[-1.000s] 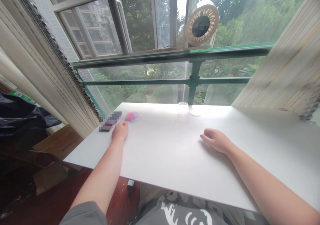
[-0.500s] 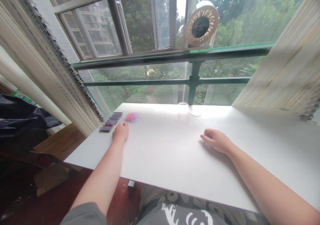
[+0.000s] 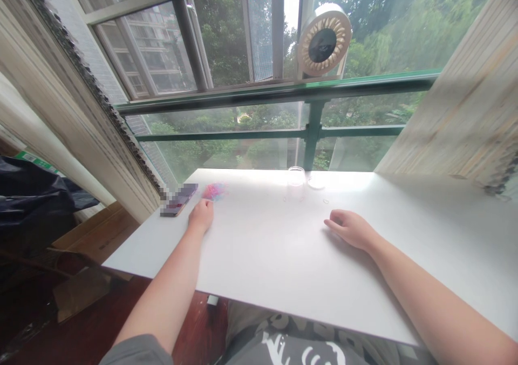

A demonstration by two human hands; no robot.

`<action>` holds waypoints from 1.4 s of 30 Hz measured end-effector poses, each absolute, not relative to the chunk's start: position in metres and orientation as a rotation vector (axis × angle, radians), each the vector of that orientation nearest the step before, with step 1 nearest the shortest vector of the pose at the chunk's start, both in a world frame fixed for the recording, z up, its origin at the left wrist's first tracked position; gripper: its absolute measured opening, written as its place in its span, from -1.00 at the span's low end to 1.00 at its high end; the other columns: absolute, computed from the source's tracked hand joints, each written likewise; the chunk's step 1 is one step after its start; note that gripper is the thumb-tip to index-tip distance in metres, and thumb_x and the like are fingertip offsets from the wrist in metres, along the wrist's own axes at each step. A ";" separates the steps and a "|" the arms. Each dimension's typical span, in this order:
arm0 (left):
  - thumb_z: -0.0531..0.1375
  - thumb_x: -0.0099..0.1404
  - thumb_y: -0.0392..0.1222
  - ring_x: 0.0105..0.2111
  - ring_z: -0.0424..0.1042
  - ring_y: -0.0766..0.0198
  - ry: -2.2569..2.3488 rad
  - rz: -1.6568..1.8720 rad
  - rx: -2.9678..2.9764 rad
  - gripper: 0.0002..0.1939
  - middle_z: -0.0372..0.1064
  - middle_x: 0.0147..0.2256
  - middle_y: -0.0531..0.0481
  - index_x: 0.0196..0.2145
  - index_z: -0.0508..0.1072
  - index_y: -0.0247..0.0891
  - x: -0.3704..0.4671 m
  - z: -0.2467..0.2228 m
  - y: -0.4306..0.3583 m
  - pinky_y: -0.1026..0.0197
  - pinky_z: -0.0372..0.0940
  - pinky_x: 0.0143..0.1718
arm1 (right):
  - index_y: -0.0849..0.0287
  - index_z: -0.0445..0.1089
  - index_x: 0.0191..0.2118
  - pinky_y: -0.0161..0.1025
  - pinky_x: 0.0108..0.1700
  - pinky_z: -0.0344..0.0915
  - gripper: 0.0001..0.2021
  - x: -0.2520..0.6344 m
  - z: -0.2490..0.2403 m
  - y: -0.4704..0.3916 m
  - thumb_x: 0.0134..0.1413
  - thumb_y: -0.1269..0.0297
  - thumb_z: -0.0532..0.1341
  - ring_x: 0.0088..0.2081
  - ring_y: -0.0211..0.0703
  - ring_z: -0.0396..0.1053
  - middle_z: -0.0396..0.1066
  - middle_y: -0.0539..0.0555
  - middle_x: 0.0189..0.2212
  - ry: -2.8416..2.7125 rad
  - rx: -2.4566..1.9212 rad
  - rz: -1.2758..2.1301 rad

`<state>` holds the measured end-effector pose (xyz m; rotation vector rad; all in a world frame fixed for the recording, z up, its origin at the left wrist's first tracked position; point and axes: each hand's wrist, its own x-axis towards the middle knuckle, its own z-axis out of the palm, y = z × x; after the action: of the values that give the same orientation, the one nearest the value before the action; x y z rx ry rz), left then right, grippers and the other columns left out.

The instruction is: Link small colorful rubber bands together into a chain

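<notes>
My left hand (image 3: 201, 215) rests on the white table (image 3: 259, 251) with its fingers closed, just in front of a small loose pile of pink, red and blue bits (image 3: 215, 191). Whatever the fingers may hold is hidden. To that hand's left lies a phone (image 3: 181, 199), partly blurred out. My right hand (image 3: 348, 227) lies on its side on the tabletop, fingers curled in and nothing showing in them. Beyond it is a small pale loop (image 3: 326, 201). Farther back stand a clear jar (image 3: 297, 176) and a round lid (image 3: 316, 183) beside it.
A green railing (image 3: 259, 92) and window run behind the table. A round white fan (image 3: 324, 41) sits above the rail. Curtains hang at left (image 3: 87, 95) and right (image 3: 449, 106). A cardboard box (image 3: 97, 232) is on the floor at left.
My left hand has shifted slightly to the right, nearer to the front of the colourful pile. My right hand stays in place.
</notes>
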<state>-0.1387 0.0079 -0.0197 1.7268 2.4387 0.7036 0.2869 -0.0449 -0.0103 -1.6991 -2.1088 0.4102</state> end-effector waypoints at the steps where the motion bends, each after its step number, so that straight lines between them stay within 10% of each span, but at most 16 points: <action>1: -0.14 0.22 -0.10 -0.19 0.33 0.12 2.415 0.707 1.749 -0.69 0.39 -0.26 -0.13 -0.31 0.33 -0.25 -0.136 -0.020 0.008 0.17 0.18 -0.19 | 0.16 0.17 -0.59 -0.34 -0.49 0.04 -0.71 0.287 -0.010 -0.045 -0.05 0.07 0.00 -0.55 -0.27 0.18 0.27 -0.02 -0.63 -2.107 -1.698 0.410; 14: -0.13 0.23 -0.14 -0.33 0.32 0.23 1.965 0.774 1.997 -0.73 0.35 -0.38 -0.05 -0.34 0.30 -0.27 -0.061 0.000 -0.001 0.24 0.16 -0.32 | 0.17 0.22 -0.57 -0.34 -0.50 0.03 -0.77 0.273 -0.005 -0.040 -0.09 0.12 0.05 -0.54 -0.26 0.20 0.30 0.01 -0.60 -2.062 -1.728 0.471; 22: -0.12 0.23 -0.09 -0.48 0.27 0.30 1.343 0.704 2.168 -0.73 0.32 -0.47 -0.02 -0.40 0.29 -0.26 0.052 0.001 -0.006 0.25 0.12 -0.43 | 0.14 0.23 -0.18 -0.33 -0.43 0.12 -0.70 0.225 -0.003 -0.035 -0.11 0.20 0.11 -0.49 -0.28 0.26 0.37 0.01 -0.44 -2.035 -1.476 0.687; 42: -0.07 0.21 -0.04 -0.43 0.29 0.29 1.223 0.701 2.210 -0.73 0.34 -0.44 -0.01 -0.37 0.31 -0.24 0.056 -0.011 -0.021 0.25 0.13 -0.39 | 0.19 0.29 -0.43 -0.34 -0.43 0.12 -0.82 0.227 -0.009 -0.042 0.00 0.25 0.00 -0.53 -0.31 0.18 0.28 -0.04 -0.58 -1.948 -1.293 0.705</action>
<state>0.0565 -0.0205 -0.0112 2.2098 1.2232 0.7006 0.2269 -0.0424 -0.0094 -1.2930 -1.9482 0.7054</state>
